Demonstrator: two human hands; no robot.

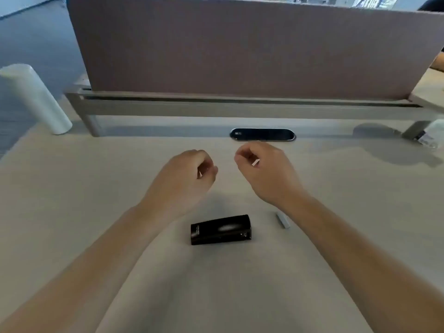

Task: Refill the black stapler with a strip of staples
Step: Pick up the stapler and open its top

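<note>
Black stapler (221, 230) on desk (96, 188), near side of both hands, left grip (189, 171) and right grip (262, 169) each pinching a small white piece

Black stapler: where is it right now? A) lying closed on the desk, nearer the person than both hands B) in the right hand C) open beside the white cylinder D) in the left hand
A: the black stapler lies shut on the desk, untouched, nearer the person than both hands.

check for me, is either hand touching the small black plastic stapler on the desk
No, the small black plastic stapler lies alone on the desk while the left hand and right hand are raised beyond it.
</note>
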